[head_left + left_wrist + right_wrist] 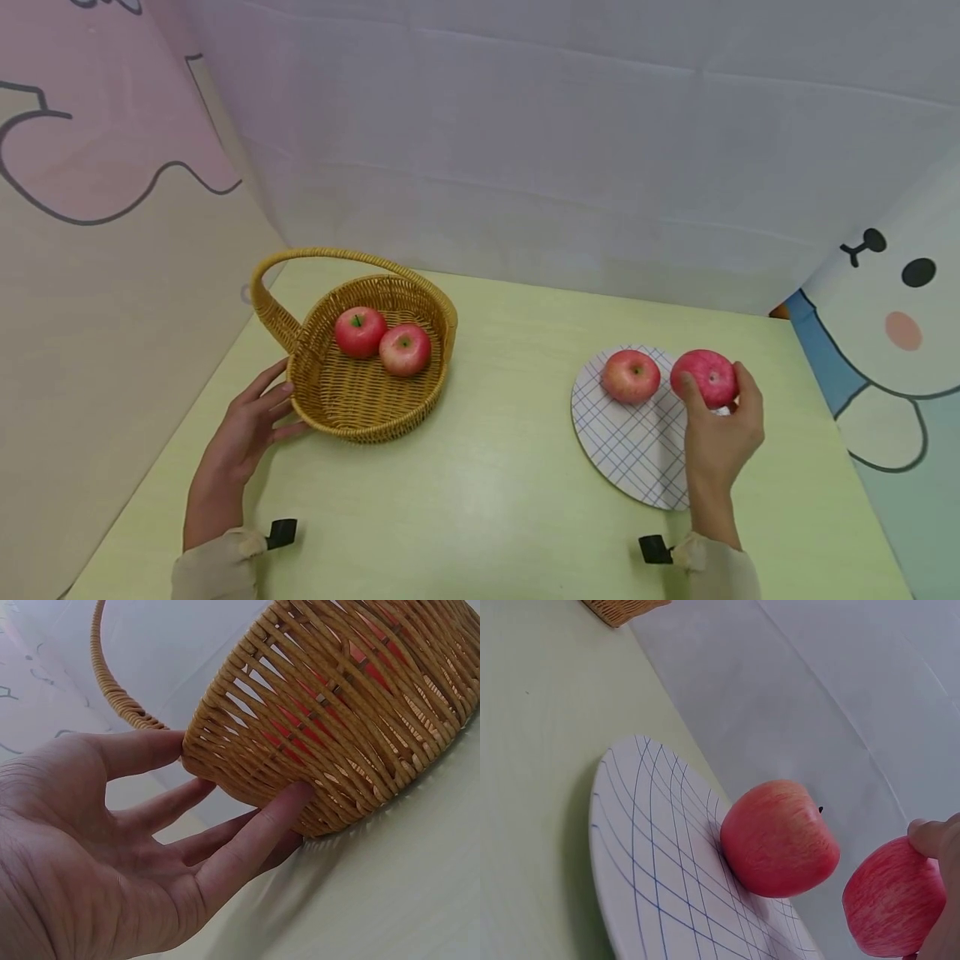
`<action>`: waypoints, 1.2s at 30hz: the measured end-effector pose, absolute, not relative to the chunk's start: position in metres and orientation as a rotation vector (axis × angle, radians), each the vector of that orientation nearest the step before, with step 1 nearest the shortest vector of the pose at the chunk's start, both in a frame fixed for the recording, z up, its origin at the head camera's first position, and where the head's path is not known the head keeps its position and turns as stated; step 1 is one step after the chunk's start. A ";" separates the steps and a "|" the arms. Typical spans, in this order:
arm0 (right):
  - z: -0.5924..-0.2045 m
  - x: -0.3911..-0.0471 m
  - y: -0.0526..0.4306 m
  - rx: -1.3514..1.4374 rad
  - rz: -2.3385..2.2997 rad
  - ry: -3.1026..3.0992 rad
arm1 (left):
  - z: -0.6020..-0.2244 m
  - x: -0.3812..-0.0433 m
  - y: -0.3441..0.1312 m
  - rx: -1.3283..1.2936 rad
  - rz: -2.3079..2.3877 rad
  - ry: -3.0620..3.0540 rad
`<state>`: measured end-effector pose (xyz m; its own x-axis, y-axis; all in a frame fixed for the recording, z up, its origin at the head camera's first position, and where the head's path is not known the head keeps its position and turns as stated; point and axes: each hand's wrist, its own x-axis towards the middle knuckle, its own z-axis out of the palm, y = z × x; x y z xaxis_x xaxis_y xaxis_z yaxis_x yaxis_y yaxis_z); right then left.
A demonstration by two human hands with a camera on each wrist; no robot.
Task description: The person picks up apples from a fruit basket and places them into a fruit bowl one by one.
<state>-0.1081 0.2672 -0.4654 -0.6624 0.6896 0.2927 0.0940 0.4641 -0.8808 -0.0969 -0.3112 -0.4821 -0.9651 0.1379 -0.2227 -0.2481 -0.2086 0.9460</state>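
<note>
My right hand [723,433] grips a red apple [703,377] between thumb and fingers, over the right part of a round white plate [637,454] with a blue grid pattern. Another apple [632,377] sits on that plate, left of the held one. On the left, a wicker basket [367,429] with a tall arched handle contains two red apples, one [360,332] beside the other [405,350]. My left hand [142,840] touches the basket's outer side with extended fingertips [289,799], its thumb and fingers spread along the wicker.
A pale yellow-green table [487,467] bears the basket and plate. White sheeting [540,167] stands along its back edge, with cartoon-printed panels at the left [97,275] and right [900,350]. Black mounts [281,533] stick out at both cuffs.
</note>
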 end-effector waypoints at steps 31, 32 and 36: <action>-0.488 -0.120 0.280 -0.807 1.219 -2.265 | -0.485 -0.096 -0.314 -0.114 2.280 1.768; -0.488 -0.120 0.279 -0.800 1.215 -2.268 | -0.485 -0.096 -0.314 -0.113 2.278 1.769; -0.489 -0.119 0.279 -0.773 1.196 -2.276 | -0.485 -0.097 -0.315 -0.110 2.269 1.778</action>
